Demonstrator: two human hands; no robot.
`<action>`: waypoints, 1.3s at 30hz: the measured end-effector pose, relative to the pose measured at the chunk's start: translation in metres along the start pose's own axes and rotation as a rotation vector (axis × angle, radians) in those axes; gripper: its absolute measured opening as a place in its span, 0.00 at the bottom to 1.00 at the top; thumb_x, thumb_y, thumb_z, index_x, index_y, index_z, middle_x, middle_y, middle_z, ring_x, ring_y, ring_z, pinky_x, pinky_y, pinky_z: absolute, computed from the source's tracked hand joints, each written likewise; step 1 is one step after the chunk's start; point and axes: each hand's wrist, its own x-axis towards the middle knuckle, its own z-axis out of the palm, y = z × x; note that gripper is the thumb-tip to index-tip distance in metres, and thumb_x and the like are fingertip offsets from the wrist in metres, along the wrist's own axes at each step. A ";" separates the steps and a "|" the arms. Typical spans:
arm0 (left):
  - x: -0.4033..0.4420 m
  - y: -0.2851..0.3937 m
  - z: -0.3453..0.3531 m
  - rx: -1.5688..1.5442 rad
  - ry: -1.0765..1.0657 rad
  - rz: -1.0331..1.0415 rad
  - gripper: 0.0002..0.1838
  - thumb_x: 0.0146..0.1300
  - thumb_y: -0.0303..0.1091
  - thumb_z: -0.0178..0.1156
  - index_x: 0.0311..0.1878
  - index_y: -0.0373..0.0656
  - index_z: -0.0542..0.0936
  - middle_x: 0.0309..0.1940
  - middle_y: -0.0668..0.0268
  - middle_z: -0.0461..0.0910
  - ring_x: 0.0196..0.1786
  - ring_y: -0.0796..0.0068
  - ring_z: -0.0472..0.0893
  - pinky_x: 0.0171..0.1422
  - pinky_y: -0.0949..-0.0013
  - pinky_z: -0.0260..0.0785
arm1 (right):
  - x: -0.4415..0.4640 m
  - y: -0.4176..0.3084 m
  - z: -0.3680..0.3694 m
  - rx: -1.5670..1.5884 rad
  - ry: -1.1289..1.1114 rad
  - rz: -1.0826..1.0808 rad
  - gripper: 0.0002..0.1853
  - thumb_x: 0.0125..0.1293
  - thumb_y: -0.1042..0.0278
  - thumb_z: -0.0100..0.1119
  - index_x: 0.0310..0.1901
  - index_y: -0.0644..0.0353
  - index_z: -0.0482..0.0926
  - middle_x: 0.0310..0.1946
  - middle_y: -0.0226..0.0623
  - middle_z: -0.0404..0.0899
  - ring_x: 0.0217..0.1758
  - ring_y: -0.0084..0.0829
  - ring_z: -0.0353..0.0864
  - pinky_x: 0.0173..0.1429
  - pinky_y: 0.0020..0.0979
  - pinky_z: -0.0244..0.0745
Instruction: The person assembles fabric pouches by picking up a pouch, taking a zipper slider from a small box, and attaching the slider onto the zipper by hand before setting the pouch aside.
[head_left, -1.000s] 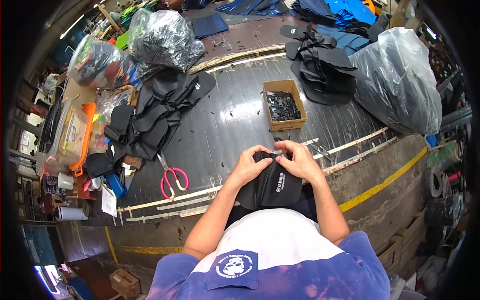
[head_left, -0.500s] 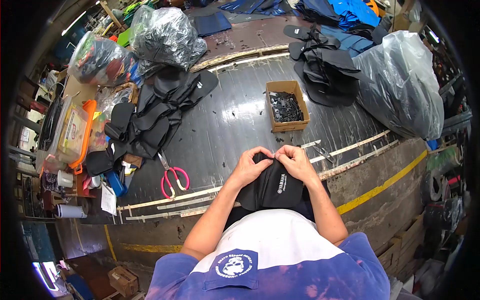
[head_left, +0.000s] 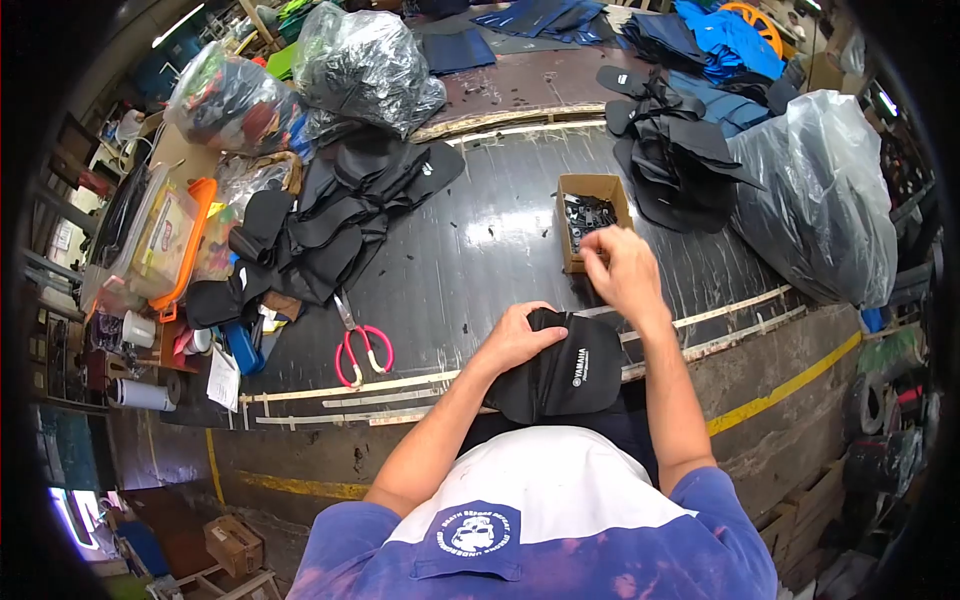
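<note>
Nearby, the black YAMAHA piece extends near and right from my left hand, which pinches its far edge; its lettering runs near-to-far, its long axis unclear. Beyond, my right hand curls at the cardboard box; whether it grips anything, I can't tell.

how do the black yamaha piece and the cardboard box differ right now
The black YAMAHA piece carries white lettering; the cardboard box is brown.
The piece is held in the left hand; the box stands on the table, with the right hand at or over its near side.
The piece looks soft; the box is stiff-walled and open-topped, holding small black parts.
Each has a hand at or near it.
</note>
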 end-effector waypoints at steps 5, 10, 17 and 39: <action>0.000 -0.003 0.001 0.011 0.004 0.010 0.14 0.64 0.35 0.76 0.46 0.35 0.87 0.37 0.69 0.87 0.41 0.82 0.81 0.49 0.71 0.77 | 0.050 0.054 0.035 -0.323 -0.037 0.033 0.11 0.63 0.65 0.69 0.44 0.61 0.87 0.40 0.46 0.90 0.49 0.49 0.89 0.54 0.49 0.84; 0.000 -0.005 0.000 0.068 0.016 0.059 0.15 0.64 0.36 0.75 0.47 0.35 0.87 0.37 0.68 0.87 0.42 0.81 0.81 0.49 0.70 0.78 | 0.070 0.074 0.060 -0.542 -0.318 0.114 0.13 0.60 0.63 0.72 0.44 0.61 0.89 0.42 0.50 0.90 0.49 0.51 0.91 0.54 0.49 0.85; 0.000 -0.004 0.001 0.065 0.012 0.006 0.15 0.65 0.37 0.75 0.48 0.35 0.87 0.38 0.67 0.88 0.42 0.79 0.82 0.51 0.69 0.78 | 0.065 0.080 0.052 -0.485 -0.366 0.154 0.10 0.56 0.64 0.74 0.38 0.58 0.91 0.36 0.49 0.91 0.45 0.50 0.92 0.53 0.47 0.86; 0.001 -0.003 0.001 0.163 0.048 -0.020 0.17 0.65 0.39 0.74 0.48 0.36 0.88 0.38 0.64 0.89 0.42 0.77 0.84 0.51 0.67 0.79 | 0.056 0.072 0.044 -0.445 -0.286 0.227 0.09 0.59 0.73 0.66 0.39 0.64 0.90 0.40 0.55 0.90 0.49 0.54 0.91 0.57 0.49 0.85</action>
